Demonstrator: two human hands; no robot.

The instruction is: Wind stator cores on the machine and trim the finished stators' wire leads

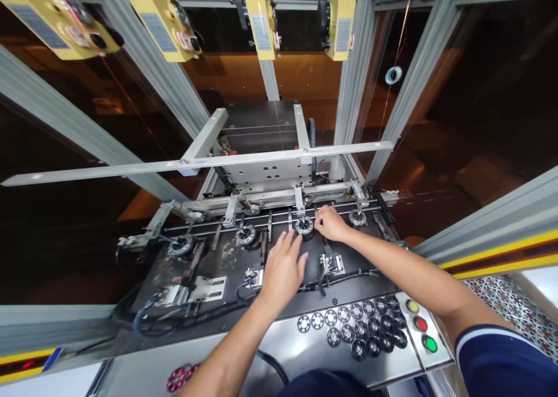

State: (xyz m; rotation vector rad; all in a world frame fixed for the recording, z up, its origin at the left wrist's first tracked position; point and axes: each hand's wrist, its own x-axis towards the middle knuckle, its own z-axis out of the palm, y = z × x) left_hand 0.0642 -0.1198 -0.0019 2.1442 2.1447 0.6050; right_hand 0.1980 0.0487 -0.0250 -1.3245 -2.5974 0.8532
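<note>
My left hand [283, 266] is over the black machine bed [231, 257], its fingers stretched out and slightly spread. Its fingertips reach the near left side of a round slotted core [304, 227] mounted below a metal arm; whether they touch it I cannot tell. On the right side of that same core, my right hand [332, 224] has its fingers curled and pinched together. What the pinch holds, if anything, is too small to make out. Similar mounted cores stand in the row: one at far left [181, 246], another left of my left hand [246, 236], and one right of my right hand [357, 218].
A long metal bar [279, 154] crosses behind the row. Yellow units [259, 19] hang above with thin wires. Several loose black cores [360, 329] lie on the metal ledge beside a green button [429, 343]; red-wound cores [178, 378] lie at lower left.
</note>
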